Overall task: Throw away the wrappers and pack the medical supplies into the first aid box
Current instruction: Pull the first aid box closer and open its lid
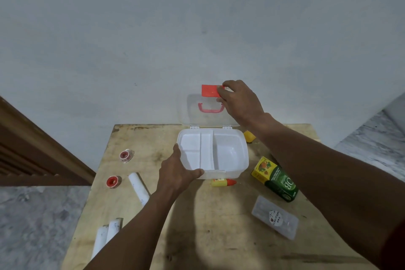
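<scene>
A white first aid box (pixel 228 151) sits open near the far edge of the wooden surface (pixel 197 226), its clear lid (pixel 192 112) standing upright against the wall with a pink handle (pixel 210 109) on it. Inside, the tray is divided into compartments, all bare white plastic.

The left hand (pixel 177 173) grips the box at its near-left corner, thumb over the near rim and fingers (pixel 177 149) along the left wall. The right hand (pixel 238 101) is raised at the top edge of the lid, fingers pinched on the red latch (pixel 210 91) there.

Just in front of the box, by its near wall, lies a small yellow bottle with a red cap (pixel 223 182). To the right of the box lies a green and yellow carton (pixel 275 178), tilted toward the near-right, and nearer the right edge a clear flat plastic case (pixel 275 217) with a round label. A yellow object (pixel 249 136) peeks out beyond the right forearm, near the far-right corner of the box.

On the left half of the surface are two small rolls with red centres (pixel 126 155) (pixel 113 181), well apart from the box. Beside the nearer one lies a white roll (pixel 138 187); two more white rolls (pixel 107 234) lie side by side at the left edge, closer to the near corner.
</scene>
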`<state>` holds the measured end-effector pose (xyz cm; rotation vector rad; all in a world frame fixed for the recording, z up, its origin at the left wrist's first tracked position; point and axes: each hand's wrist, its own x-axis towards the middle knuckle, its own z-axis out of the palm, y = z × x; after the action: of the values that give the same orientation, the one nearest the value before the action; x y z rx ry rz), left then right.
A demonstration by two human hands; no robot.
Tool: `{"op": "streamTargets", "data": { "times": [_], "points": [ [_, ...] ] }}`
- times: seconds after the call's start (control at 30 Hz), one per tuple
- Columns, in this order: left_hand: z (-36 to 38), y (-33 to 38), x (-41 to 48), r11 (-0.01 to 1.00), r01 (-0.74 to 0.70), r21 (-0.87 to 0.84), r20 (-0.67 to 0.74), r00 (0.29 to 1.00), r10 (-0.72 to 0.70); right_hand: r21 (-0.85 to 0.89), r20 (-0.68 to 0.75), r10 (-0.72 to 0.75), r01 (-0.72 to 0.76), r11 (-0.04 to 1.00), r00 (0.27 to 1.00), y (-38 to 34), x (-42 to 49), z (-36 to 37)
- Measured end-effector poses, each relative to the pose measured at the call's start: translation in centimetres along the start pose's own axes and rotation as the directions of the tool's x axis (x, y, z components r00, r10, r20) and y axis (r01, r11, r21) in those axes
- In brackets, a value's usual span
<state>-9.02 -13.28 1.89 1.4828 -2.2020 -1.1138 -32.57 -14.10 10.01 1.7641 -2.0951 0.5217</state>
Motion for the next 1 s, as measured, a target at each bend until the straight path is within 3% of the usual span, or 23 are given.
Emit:
{"op": "streamTargets", "data": {
  "times": [0.1, 0.7, 1.0],
  "points": [
    [0.0, 0.2, 0.0, 1.000, -0.016, -0.004, -0.001, 1.000, 0.016, -0.042, 0.031, -0.044, 0.045, 0.998, 0.999, 0.2, 0.4, 0.8],
    [0.2, -0.1, 0.0, 1.000, 0.003, -0.013, -0.012, 1.000, -0.003, 0.029, 0.140, 0.107, -0.112, 0.993, 0.984, 0.0, 1.6, 0.9],
    [0.3, -0.2, 0.0, 0.999, 0.013, -0.032, -0.014, 1.000, -0.014, 0.231, 0.145, 0.209, -0.239, 0.943, 0.967, -0.3, 1.6, 0.2]
  ]
}}
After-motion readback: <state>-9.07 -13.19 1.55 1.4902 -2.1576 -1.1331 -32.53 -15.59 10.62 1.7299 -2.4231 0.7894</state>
